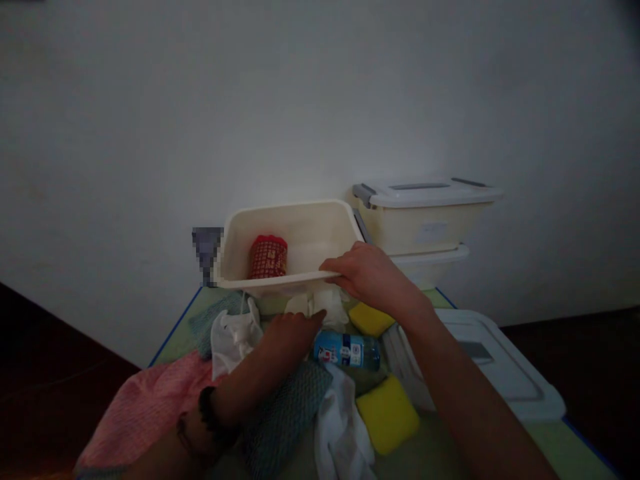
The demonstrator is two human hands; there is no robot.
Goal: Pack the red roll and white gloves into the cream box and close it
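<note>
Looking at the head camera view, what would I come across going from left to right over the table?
Pink cloth, left hand, blue bottle, nearer yellow sponge, lid lying on the table.

The left hand (293,332) partly hides the white items (299,305) beyond it.

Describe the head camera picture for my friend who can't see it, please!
The right hand grips the rim of a cream bin with a red package inside, while the left hand is near a blue bottle, cloths and yellow sponges on a green table.
</note>
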